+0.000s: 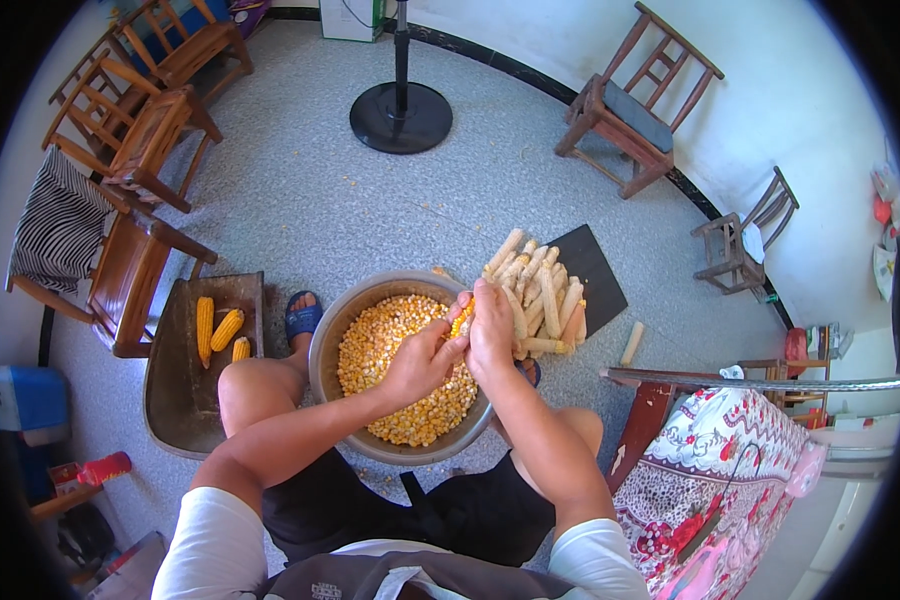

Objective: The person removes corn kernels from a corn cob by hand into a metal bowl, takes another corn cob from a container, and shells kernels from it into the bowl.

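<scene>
Over the right rim of a large round basin [324, 330], both hands meet around an ear of yellow corn [462, 321]. My left hand [420, 352] presses its thumb and fingers against the ear from the left. My right hand [490, 330] wraps the ear from the right and hides much of it. Loose yellow corn kernels [394, 360] fill the lower part of the basin, which sits between my legs. Just beyond my right hand lies a pile of stripped corn cobs [536, 281], partly on a dark flat mat [589, 270].
At left, a brown scoop-shaped container [187, 405] holds yellow corn ears [205, 326]. One bare cob [632, 343] lies on the floor at right. A black round stand base [401, 118] stands ahead. Wooden chairs [131, 262] line the left; a flowered cloth [690, 465] covers furniture at right.
</scene>
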The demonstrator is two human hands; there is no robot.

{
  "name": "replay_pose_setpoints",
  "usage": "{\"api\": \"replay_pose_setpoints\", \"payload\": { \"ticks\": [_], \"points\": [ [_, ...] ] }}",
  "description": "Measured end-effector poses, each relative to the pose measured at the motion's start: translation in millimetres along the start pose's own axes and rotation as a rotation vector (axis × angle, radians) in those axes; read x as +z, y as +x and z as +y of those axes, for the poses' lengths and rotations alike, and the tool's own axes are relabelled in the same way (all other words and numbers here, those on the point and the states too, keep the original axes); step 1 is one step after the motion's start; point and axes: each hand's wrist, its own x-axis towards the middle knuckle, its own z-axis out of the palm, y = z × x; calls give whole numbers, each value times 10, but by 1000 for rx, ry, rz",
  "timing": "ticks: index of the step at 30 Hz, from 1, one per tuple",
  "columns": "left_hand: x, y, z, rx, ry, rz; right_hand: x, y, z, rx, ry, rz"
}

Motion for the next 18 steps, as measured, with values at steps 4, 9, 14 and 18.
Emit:
{"api": "replay_pose_setpoints", "payload": {
  "ticks": [4,9,14,18],
  "points": [
    [-24,-26,60,14,-8,21,21,-22,-20,-23,37,-27],
    [-17,-23,44,21,-15,33,5,-11,-19,-37,42,-41],
    [-21,-20,29,40,55,57,32,-26,-27,-43,24,-23],
    [-11,-14,10,49,53,66,31,-23,-25,-56,18,-23]
  ]
}}
